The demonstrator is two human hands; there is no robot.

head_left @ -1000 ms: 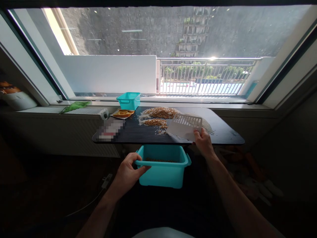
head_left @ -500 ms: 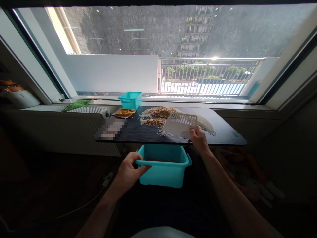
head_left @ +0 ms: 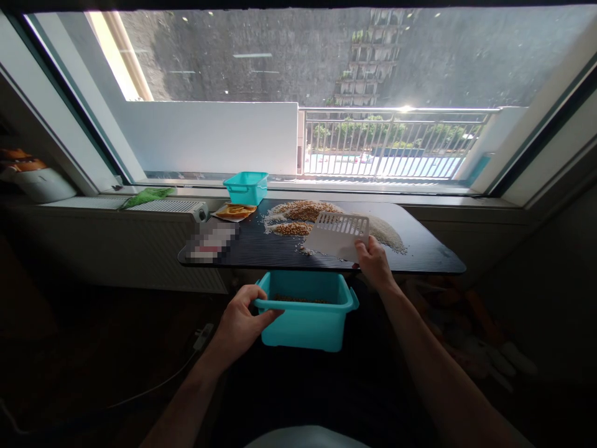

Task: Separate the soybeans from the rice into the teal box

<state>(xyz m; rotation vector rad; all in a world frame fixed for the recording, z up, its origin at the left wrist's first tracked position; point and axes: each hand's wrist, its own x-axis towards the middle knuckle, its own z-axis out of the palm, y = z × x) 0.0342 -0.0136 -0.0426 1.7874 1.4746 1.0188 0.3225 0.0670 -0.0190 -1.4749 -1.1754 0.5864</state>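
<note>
With my left hand I grip the near left corner of a turquoise plastic bin, which sits just below the table's front edge. Brownish grains lie in its bottom, too dark to make out well. My right hand is closed on the right end of a white slotted scoop, tilted low over the table's front part. Behind and left of the scoop lie yellow-orange kernels, like corn, mixed with pale grains. A heap of small whitish grains spreads to its right.
The dark table stands against the window. A second turquoise bin, an orange packet and a blurred flat item are at its left. A radiator with a green cloth stands farther left.
The scoop and my right hand have shifted very slightly left. Fewer loose grains show along the scoop's near edge. The held bin has moved a touch left and up, my left hand still on it.
</note>
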